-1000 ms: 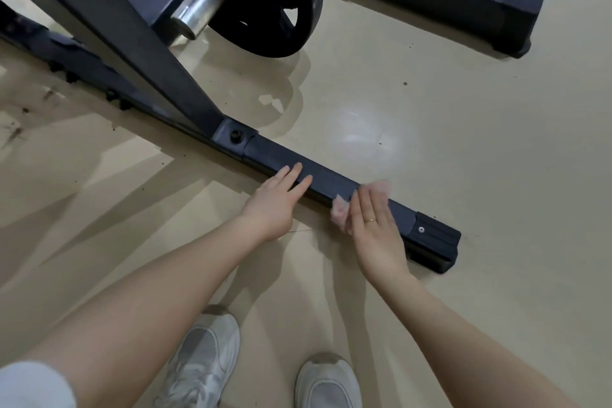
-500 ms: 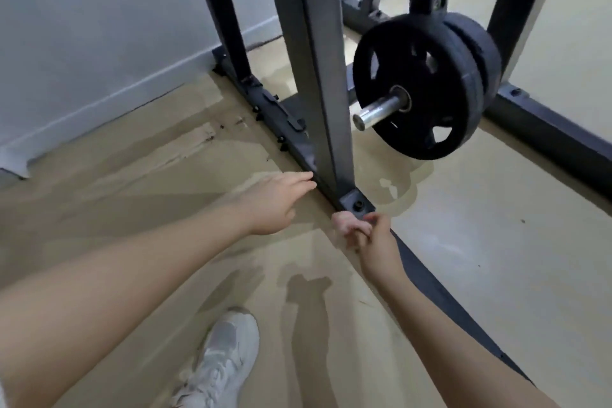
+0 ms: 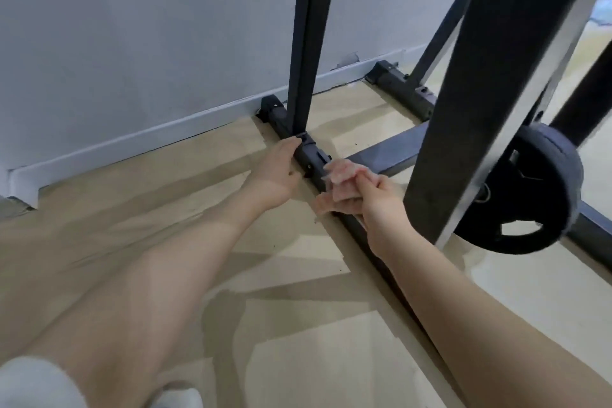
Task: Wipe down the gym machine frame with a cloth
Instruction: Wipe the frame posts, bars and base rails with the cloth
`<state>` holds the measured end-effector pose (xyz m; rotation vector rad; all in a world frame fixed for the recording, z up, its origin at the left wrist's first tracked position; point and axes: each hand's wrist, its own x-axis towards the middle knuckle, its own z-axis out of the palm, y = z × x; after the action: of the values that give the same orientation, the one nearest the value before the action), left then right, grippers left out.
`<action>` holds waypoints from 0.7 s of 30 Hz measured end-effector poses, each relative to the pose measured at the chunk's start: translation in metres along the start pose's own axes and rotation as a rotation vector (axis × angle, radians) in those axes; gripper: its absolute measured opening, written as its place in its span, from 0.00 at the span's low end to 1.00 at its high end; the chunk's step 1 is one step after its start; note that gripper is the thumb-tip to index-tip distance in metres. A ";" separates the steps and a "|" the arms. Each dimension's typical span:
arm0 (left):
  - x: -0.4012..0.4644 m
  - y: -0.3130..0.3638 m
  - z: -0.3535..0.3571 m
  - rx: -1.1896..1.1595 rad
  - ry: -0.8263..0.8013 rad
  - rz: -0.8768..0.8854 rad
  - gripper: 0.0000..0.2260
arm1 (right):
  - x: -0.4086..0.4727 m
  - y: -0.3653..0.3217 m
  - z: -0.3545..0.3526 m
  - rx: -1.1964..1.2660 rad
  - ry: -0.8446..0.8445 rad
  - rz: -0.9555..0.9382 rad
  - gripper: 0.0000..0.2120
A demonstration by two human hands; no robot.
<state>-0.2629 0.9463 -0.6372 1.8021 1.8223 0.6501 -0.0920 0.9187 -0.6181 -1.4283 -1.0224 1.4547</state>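
- wall (image 3: 132, 43): grey, pale baseboard along its foot, behind the frame.
- floor (image 3: 291, 325): beige, streaked with shadow bands, under the frame.
- frame (image 3: 490, 93): black steel gym machine. Thick post closest to camera, right of centre; thinner post (image 3: 303, 43) stands further back near the wall; low base rail (image 3: 361, 228) runs on the floor from the wall end toward the camera; a cross rail (image 3: 390, 151) joins it from the right.
- plate (image 3: 523, 195): black weight disc, hangs on the frame just right of the thick post, low near the floor.
- left arm (image 3: 149, 281): bare, reaches from bottom left toward the frame's thin post; white sleeve at the bottom corner.
- right arm (image 3: 480, 315): bare, reaches from bottom right along the base rail.
- left hand (image 3: 278, 172): on the left side of the base rail at the foot of the thin post, fingers lying against the bracket; real grip or just resting, cannot tell.
- right hand (image 3: 381, 205): over the base rail just left of the thick post, fingers curled, clutching the cloth.
- cloth (image 3: 342, 177): pink, bunched, sticks up out of the right hand, at the junction of base rail and cross rail; contact with the metal unclear.
- shoe (image 3: 180, 399): white toe at the bottom edge, well clear of the frame.
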 end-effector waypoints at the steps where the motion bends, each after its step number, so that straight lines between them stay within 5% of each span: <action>1: 0.011 -0.005 -0.012 -0.029 0.007 0.013 0.27 | 0.017 -0.009 0.016 -0.011 0.043 0.001 0.17; 10: 0.130 0.000 -0.125 -0.117 0.028 0.222 0.28 | 0.112 -0.113 0.100 0.062 0.326 -0.122 0.12; 15: 0.176 0.014 -0.156 -0.282 -0.024 0.290 0.30 | 0.132 -0.177 0.118 0.142 0.407 -0.365 0.19; 21: 0.231 0.056 -0.187 -0.373 0.092 0.381 0.28 | 0.148 -0.251 0.124 0.119 0.532 -0.688 0.16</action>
<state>-0.3416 1.1796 -0.4613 1.8897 1.3030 1.1475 -0.2120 1.1396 -0.4250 -1.1210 -0.9271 0.5827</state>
